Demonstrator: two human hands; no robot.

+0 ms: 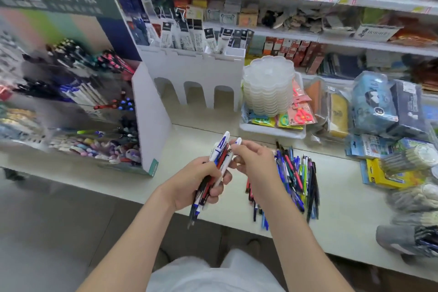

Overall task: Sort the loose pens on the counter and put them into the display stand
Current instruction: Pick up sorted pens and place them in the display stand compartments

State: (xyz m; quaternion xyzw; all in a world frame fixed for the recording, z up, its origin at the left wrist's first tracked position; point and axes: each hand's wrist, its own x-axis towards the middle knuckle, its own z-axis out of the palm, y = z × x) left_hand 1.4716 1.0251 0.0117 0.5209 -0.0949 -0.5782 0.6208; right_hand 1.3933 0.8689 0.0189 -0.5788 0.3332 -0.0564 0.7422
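My left hand (201, 182) grips a bundle of pens (219, 156), white, blue, red and black, held slanted over the counter's front edge. My right hand (254, 161) pinches the top of a white pen with a blue cap (237, 142) at the upper end of that bundle. A pile of loose pens (297, 175) in many colours lies on the white counter (180, 149) just right of my right hand. The tiered pen display stand (83, 92) stands at the left, its rows holding many pens.
A white cardboard holder (196, 78) with arched cut-outs stands behind my hands. A stack of clear plastic lids (267, 85) sits on a tray with scissors packs. Packaged goods (384, 111) crowd the right end of the counter. Stocked shelves run along the back.
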